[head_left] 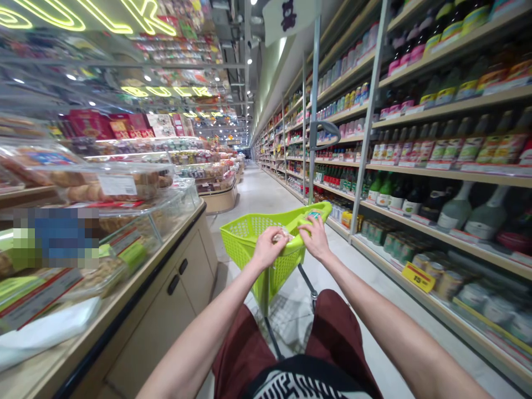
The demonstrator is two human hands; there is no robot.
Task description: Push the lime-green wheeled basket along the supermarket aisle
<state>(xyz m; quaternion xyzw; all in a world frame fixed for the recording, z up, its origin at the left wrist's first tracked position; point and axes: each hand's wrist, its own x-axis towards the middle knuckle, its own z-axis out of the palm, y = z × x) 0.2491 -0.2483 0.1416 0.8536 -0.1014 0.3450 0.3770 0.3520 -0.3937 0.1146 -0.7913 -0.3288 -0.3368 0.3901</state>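
Where the hands meet the cart: left hand (pixel 271 244) at the near left end of the handle (pixel 296 242), right hand (pixel 314 237) farther along it, the two near each other.
Left fingers: curled in together; a small pale crinkled item (pixel 286 235) shows at their tips, too small to name. Pinched or merely touching, cannot tell.
Right fingers: bent over the handle, slightly apart; undersides hidden, so can't tell if clamped.
Cart: lime-green, perforated basket (pixel 286 272), just in front of the knees, between counter and shelves; inside mostly hidden by the near wall and hands. Dark legs run down, wheels hard to make out.
Pole (pixel 311 172): rises behind the cart, foot hidden; grey loop on it, probably a handle or holder. White flag (pixel 272 22) with bear print, cut off at top.
Counter: wooden front (pixel 189 293), packaged food on top, part covered by a pixelated patch.
Neon sign (pixel 120 16): yellow, first letter cut off, then "ULK".
Shelves (pixel 453 172): bottles and cans, labels mostly unreadable; yellow price tag (pixel 418 277) reads "15", smaller print illegible.
Trousers (pixel 338 332): dark red, cut off below.
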